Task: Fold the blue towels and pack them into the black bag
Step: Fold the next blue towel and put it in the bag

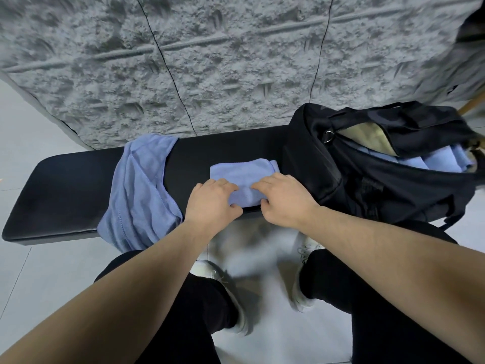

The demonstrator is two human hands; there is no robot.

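**Lifting a folded towel for transfer to the bag**

Head view. A folded blue towel (242, 177) lies on the black padded surface (65, 190), near its front edge and just beside the black bag (341, 164). The left hand (210, 203) grips the towel's near left corner, fingers curled on top and thumb tucked at the edge; the right hand (283, 200) grips the near right corner in the same way, thumb under the front edge. Each grip is thus clamped on the cloth, not resting flat. The bag stands open on the right end of the surface, with packed towels (435, 161) showing in its mouth. An unfolded towel (141, 190) drapes over the surface to the left and hangs off its front edge.

The step in hand appears to be picking up the folded piece for packing. To do it well, the thumbs should slide fully beneath all layers before lifting, so that the fold does not spring open. The towel is best carried level and entered beside the ones already inside, with the bag's mouth kept wide. A loose pinch on the top layer alone would likely let the lower layers fall away.
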